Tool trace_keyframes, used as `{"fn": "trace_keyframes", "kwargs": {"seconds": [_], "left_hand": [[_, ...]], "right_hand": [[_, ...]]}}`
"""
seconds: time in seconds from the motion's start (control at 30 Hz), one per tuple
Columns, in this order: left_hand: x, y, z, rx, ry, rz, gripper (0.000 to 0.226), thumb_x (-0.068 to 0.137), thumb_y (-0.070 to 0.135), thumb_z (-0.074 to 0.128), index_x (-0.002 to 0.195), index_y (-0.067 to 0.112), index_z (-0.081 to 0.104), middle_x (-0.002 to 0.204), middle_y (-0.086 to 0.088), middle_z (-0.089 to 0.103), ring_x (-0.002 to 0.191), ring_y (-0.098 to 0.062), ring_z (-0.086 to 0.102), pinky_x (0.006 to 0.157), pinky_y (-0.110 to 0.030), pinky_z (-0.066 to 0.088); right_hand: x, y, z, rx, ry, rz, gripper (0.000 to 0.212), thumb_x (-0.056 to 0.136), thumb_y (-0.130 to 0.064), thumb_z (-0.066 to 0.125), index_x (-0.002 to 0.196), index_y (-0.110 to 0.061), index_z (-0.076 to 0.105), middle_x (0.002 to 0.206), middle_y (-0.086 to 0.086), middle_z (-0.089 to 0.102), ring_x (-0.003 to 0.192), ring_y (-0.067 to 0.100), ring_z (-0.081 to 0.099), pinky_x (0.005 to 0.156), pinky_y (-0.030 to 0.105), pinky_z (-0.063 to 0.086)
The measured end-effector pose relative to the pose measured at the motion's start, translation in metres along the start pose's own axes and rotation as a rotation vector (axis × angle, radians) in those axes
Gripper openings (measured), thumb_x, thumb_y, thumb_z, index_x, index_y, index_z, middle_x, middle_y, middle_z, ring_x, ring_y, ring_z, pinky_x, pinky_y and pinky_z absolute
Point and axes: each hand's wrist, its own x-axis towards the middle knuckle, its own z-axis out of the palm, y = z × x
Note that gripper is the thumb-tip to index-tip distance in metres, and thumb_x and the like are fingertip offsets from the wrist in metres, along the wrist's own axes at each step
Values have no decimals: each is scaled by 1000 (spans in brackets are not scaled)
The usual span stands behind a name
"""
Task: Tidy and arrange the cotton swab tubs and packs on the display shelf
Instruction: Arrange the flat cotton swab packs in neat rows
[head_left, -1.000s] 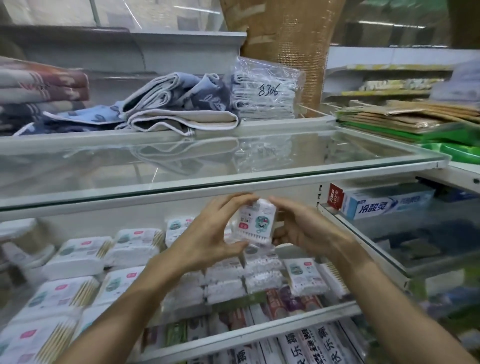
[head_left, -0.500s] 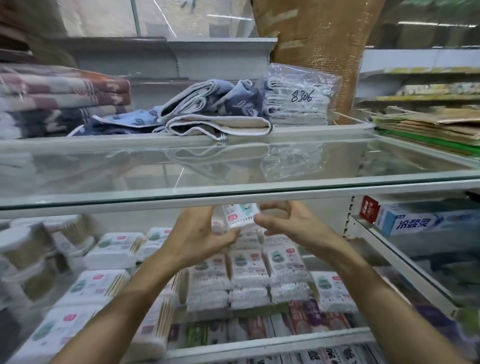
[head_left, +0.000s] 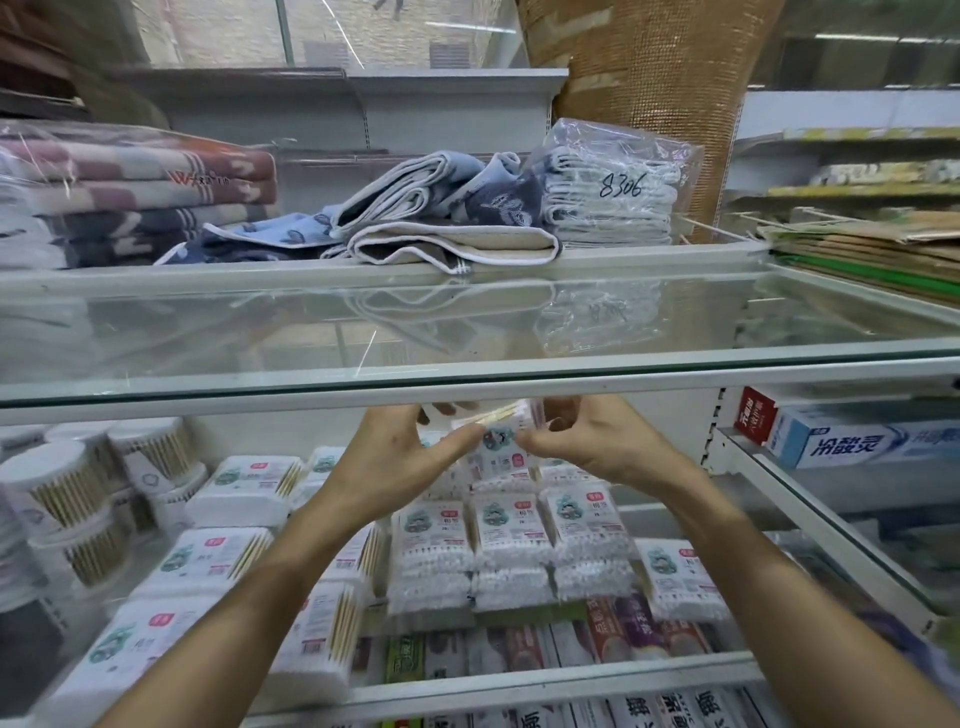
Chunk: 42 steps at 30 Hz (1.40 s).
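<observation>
We saw the left hand (head_left: 400, 457) and the right hand (head_left: 597, 441) meeting at the centre of the frame. Both were clamped on one small cotton swab pack (head_left: 500, 452). Each thumb pressed on its front face while the curled fingers closed round its top and back. The pack was blurred, and it was held just under the front edge of the glass shelf (head_left: 467, 332), above the goods on the display shelf (head_left: 519, 680).

Directly below it we found rows of similar swab packs (head_left: 511, 525) lying face up, side by side and touching. A lone pack (head_left: 675, 577) lay just beside them at the lower right. To the left of the forearms lay larger flat packs (head_left: 244, 488) with wooden sticks showing at their ends. At the far left edge stood round swab tubs (head_left: 57, 493), stacked.

In the upper half, on the glass, we noted folded towels (head_left: 441, 218) and a bag of cloths (head_left: 613, 192) marked 8306. Striped towels (head_left: 130, 182) lay at the upper left. At the right edge a toothpaste box (head_left: 857, 441) sat on a side shelf.
</observation>
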Motion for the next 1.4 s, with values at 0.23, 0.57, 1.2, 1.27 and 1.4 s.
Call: {"fn": "trace_keyframes", "kwargs": {"seconds": [0.23, 0.57, 1.2, 1.27, 1.4], "left_hand": [[1, -5, 9, -235, -110, -116, 8, 90, 28, 71, 93, 22, 73, 84, 6, 76, 78, -7, 70, 67, -24, 54], [-2, 10, 13, -364, -11, -335, 21, 89, 38, 70, 85, 20, 59, 76, 6, 72, 71, 8, 66, 65, -19, 42], [13, -30, 38, 465, -328, 45, 36, 93, 45, 59, 128, 34, 58, 133, 13, 59, 127, -14, 43, 104, -35, 32], [13, -30, 40, 478, -326, 52, 37, 94, 46, 58, 128, 34, 58, 134, 12, 59, 128, -15, 43, 104, -36, 31], [10, -31, 36, 343, -273, 49, 43, 89, 55, 57, 126, 34, 56, 134, 11, 55, 126, -14, 45, 105, -37, 36]], "right_hand": [[-8, -10, 2, 25, 70, -97, 6, 87, -31, 75, 86, -31, 70, 70, -20, 73, 63, -3, 66, 55, 18, 50], [-5, 18, 26, -375, 146, -225, 75, 77, -55, 76, 140, -32, 42, 126, -15, 45, 117, 2, 39, 97, 20, 41], [29, 50, 21, -594, -140, -76, 55, 90, -47, 66, 137, -27, 48, 144, -2, 47, 127, 17, 48, 106, 42, 43], [26, 47, 20, -650, -110, -94, 58, 89, -50, 65, 140, -28, 48, 150, -4, 40, 134, 16, 42, 112, 45, 36], [13, 43, -1, -608, -5, -87, 63, 87, -55, 65, 141, -31, 45, 147, -7, 46, 133, 12, 42, 111, 37, 36]]}}
